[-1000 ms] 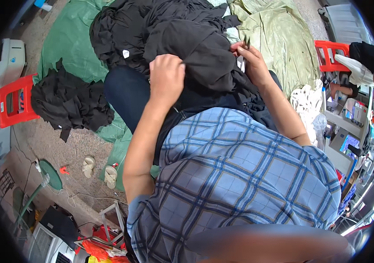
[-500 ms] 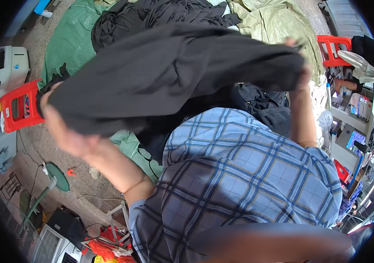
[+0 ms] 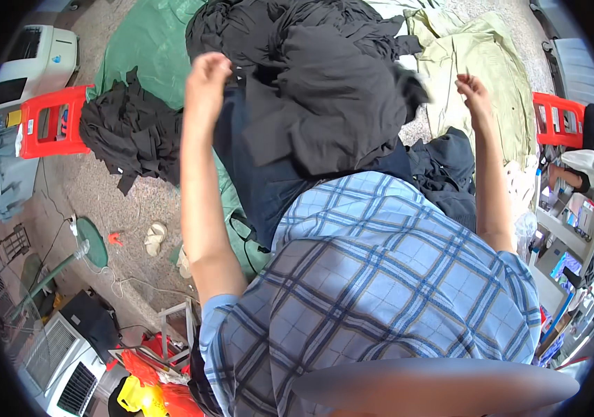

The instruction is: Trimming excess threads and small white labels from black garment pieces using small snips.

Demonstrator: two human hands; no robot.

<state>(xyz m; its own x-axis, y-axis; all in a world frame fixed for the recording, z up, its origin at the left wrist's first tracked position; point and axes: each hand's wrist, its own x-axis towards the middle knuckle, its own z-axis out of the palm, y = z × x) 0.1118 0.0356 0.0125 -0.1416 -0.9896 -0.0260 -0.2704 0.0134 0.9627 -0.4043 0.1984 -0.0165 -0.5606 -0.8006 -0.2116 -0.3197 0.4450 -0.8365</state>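
A dark grey cloth garment (image 3: 342, 104) lies bunched across my lap, its right edge blurred by motion. Up and to the left of it, my left hand (image 3: 206, 80) is raised with loosely bent fingers and nothing in them. My right hand (image 3: 476, 96) hovers on the other side, apart from the cloth, its fingers slightly curled and also without anything. Beyond the garment rises a heap of similar dark clothing (image 3: 241, 31). My legs in dark trousers (image 3: 255, 187) show under the cloth.
Another dark clothing pile (image 3: 133, 132) lies at left beside a red plastic stool (image 3: 53, 142). Green sheeting (image 3: 151, 42) and a pale yellow-green sack (image 3: 499, 69) spread at the back. Dark folded clothes (image 3: 443, 167) sit at my right. A second red stool (image 3: 558, 135) stands far right.
The dark garment, held stretched between both hands before, has dropped onto my lap. Both hands have let go; the left has moved up and to the right.
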